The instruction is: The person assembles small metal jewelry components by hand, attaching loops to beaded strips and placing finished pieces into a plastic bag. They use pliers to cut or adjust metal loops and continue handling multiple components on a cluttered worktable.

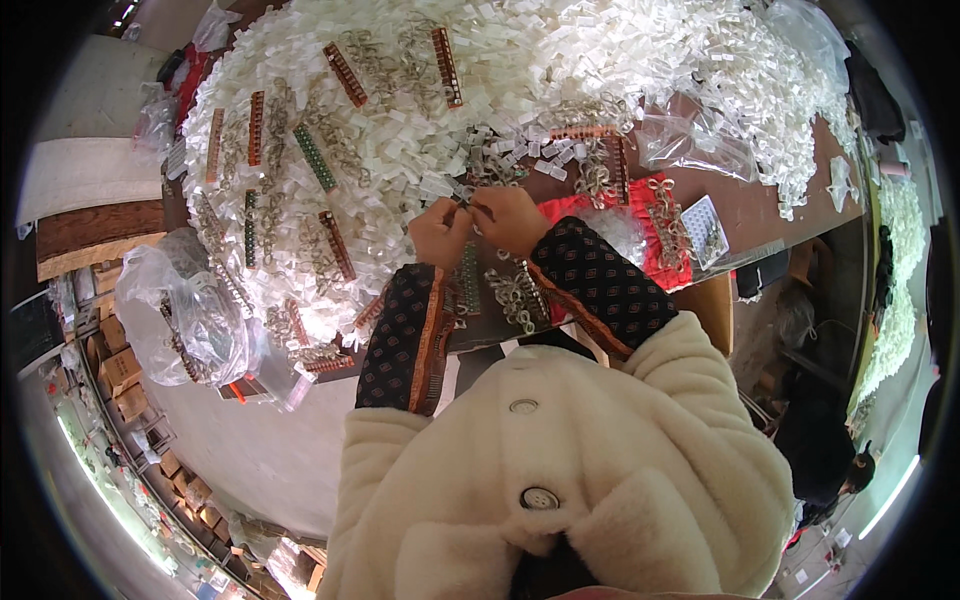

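My left hand point(440, 235) and my right hand point(508, 220) meet over the near edge of a large heap of small clear-white plastic pieces point(390, 150). Fingers of both hands are pinched together, tip to tip. Whatever small thing lies between them is hidden and too small to name. Just beyond the fingers, a few loose plastic pieces point(555, 160) lie on the dark tabletop point(770, 190). Linked metal rings point(515, 295) hang or lie below my right wrist. Beside my left wrist there is a green strip point(468, 280) with metal bits along it.
Across the heap lie brown strips point(447, 67) and green strips point(315, 158) with metal rings. To the right are a red cloth point(655, 235), a white card point(704, 230) and clear plastic film point(700, 140). A clear bag point(180, 310) hangs at the left edge.
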`<state>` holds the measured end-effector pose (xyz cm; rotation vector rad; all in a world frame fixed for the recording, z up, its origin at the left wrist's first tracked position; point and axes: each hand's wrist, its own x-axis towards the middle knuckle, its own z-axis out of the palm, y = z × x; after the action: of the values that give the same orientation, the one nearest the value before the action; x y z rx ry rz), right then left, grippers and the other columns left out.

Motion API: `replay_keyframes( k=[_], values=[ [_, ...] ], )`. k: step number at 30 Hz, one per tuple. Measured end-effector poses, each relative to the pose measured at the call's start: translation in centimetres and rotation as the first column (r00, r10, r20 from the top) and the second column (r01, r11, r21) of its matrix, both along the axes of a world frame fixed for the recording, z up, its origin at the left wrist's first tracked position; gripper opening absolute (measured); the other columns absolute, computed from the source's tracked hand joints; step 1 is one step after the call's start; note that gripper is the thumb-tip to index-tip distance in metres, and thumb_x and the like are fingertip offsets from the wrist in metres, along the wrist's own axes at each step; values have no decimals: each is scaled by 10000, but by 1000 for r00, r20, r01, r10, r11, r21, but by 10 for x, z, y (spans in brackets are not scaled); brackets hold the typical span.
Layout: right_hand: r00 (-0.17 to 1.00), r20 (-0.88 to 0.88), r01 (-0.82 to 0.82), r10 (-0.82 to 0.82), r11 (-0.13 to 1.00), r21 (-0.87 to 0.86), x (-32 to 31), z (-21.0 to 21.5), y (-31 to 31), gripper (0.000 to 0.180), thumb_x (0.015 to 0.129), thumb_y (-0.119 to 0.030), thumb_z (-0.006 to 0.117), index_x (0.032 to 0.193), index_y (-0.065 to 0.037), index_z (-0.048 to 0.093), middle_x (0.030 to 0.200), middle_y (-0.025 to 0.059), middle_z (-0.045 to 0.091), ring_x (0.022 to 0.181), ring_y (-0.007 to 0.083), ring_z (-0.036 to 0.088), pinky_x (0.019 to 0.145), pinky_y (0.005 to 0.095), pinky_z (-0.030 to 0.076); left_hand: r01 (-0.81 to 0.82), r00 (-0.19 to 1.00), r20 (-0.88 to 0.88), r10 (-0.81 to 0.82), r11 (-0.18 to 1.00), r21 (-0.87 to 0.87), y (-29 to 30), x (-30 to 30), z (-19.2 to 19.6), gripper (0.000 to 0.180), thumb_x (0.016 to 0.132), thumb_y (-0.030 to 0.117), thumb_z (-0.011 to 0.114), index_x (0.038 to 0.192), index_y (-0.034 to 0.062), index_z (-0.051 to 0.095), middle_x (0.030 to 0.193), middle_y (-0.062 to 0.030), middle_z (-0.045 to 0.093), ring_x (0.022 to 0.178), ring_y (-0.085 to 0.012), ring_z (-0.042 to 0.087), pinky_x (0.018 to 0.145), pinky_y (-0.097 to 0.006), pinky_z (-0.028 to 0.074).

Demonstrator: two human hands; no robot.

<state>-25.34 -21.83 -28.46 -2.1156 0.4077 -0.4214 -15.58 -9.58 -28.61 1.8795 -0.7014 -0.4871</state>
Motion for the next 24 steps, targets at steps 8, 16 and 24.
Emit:
replay_keyframes(
  k=[8, 16, 24],
  values=[
    [999, -48, 11, -9, 999, 31, 0, 0, -1, 153, 829, -158, 598, 761, -26, 563, 694, 195, 583, 697, 420, 584, 611, 493, 449, -19, 999, -34, 21, 999, 44, -2, 1, -2, 162, 825, 150, 649, 787, -7, 649, 604, -21, 596, 563, -59, 499, 529, -262, 431],
    [999, 17, 31, -31, 999, -32, 1, -2, -2, 160, 828, -160, 591, 751, -23, 563, 687, 196, 583, 690, 425, 580, 617, 500, 450, -50, 998, -49, 50, 999, -8, -2, -1, -4, 171, 831, 154, 656, 778, -8, 643, 593, -18, 587, 557, -60, 494, 529, -253, 428],
    [996, -13, 83, -83, 996, -13, 3, -7, -1, 146, 833, -147, 600, 788, -8, 592, 697, 192, 608, 692, 403, 608, 618, 469, 475, -91, 996, 6, 91, 994, 58, -11, -2, -14, 180, 842, 152, 637, 769, -13, 641, 591, -29, 593, 548, -64, 519, 519, -258, 434]
  ],
)
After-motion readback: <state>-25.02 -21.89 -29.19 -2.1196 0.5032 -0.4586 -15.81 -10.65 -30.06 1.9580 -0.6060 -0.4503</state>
